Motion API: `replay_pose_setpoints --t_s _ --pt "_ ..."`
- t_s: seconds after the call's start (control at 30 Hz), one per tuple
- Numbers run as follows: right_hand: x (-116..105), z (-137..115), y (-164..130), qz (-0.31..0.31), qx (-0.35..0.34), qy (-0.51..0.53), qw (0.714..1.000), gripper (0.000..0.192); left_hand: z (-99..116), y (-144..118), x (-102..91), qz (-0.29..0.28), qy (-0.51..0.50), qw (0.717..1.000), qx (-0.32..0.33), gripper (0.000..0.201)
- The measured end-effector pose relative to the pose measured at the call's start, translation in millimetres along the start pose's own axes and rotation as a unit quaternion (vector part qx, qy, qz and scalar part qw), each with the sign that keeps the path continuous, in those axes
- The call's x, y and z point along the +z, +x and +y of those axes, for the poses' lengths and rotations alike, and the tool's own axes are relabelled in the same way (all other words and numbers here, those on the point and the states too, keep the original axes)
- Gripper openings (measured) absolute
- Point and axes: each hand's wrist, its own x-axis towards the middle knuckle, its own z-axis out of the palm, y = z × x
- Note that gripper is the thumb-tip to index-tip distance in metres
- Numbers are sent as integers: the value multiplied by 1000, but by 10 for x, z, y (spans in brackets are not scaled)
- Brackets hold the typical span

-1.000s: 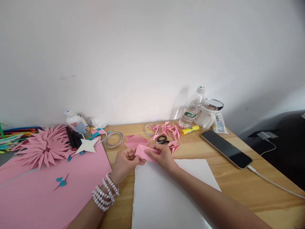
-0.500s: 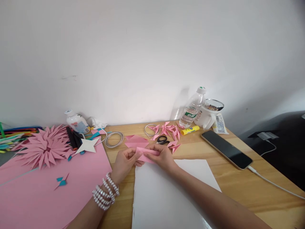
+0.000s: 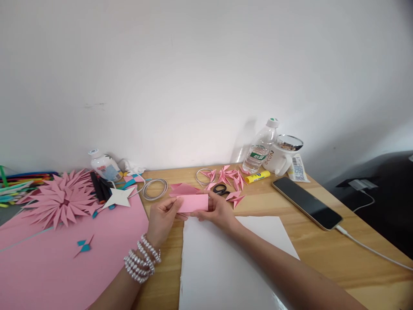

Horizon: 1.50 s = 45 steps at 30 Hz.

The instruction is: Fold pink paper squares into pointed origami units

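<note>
Both hands, the left hand [image 3: 163, 217] and right hand [image 3: 219, 210], pinch the ends of a small folded pink paper [image 3: 192, 203] above the table [image 3: 322, 249] (light, limp, easily creased, so best gripped at its edges).

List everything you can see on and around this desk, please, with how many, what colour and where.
folded paper: 1, pink, held between both hands
white sheet: 1, white, desk front, below the hands
pink sheet: 1, large, desk left
paper flower: 1, pink, spiky, far left
paper star: 1, white, beside the flower
folded petals: several, pink, behind the hands
scissors: 1, black, among the petals
glue stick: 1, yellow, lying by the bottle
water bottle: 1, clear, at the wall
mug: 1, white, right of the bottle
phone: 1, dark, right, cable plugged in
desk: 1, wooden
left hand: 1, pearl bracelets on wrist
right hand: 1, bare
</note>
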Motion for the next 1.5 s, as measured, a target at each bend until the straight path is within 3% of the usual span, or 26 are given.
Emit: replay_pose_setpoints --t_s 0.27,0.47,0.6,0.9,1.0,1.17,1.37,1.5 --pt "-23 36 36 -21 -14 4 1000 37 37 -5 32 16 2 1000 3 23" --pt "3 12 22 4 -21 -21 1000 31 23 -5 43 -38 -36 998 -32 24" --pt "14 12 13 24 -18 -65 997 21 21 -20 69 -43 -42 996 -58 24" --pt "2 64 40 5 -9 67 998 28 -24 44 13 -11 -60 997 -50 26" --pt "-3 49 33 25 0 79 997 29 -27 42 9 -14 -34 999 -26 21" --pt "-2 23 11 19 5 47 999 49 14 17 37 -19 -14 1000 -11 17" --pt "29 -46 -21 -18 -26 -3 999 42 67 -4 82 -23 -62 998 13 50" --pt "36 -23 -16 -32 -66 -41 996 33 68 -15 94 -42 -84 995 18 52"
